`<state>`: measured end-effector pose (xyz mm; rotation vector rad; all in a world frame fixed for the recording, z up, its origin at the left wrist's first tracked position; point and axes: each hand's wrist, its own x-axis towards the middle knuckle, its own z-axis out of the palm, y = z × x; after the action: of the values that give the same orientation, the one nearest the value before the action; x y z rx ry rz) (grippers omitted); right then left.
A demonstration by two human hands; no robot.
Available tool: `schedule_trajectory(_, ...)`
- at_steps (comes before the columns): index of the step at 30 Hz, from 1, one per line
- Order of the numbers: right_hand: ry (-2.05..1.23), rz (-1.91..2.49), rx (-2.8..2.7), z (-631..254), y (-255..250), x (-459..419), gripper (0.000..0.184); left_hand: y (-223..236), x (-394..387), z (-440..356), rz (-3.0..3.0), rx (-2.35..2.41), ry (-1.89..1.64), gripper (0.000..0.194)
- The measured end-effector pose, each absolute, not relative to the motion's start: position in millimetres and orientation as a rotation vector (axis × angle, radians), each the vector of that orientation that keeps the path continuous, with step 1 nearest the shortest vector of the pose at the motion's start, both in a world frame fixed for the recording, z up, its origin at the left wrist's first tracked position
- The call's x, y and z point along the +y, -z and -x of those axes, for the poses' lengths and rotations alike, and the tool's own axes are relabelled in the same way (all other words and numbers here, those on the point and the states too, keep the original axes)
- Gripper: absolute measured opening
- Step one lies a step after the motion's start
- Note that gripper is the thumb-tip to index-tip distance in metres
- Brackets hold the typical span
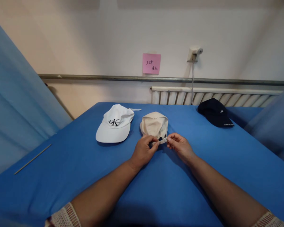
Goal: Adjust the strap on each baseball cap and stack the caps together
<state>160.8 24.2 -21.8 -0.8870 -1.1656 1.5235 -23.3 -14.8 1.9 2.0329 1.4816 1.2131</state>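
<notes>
left grip (144, 150): pinched | right grip (181, 148): pinched | forearms (223, 190): forward, converging

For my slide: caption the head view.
Left hand and right hand hold the strap of a beige cap beside a white cap.

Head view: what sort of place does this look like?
Indoors, possibly a clinic-like cubicle, though that is uncertain: blue curtains hang at both sides, a blue-covered surface stands between them, and a radiator sits behind.
</notes>
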Motion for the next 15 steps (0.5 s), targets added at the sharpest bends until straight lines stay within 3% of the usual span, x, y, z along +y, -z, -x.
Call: schedule_trajectory(15,-1.475,0.892,-1.250,-157.3,24.5,25.3,0.037,-2.1,-18.3,20.7,-2.215,1.640,-1.156,0.006)
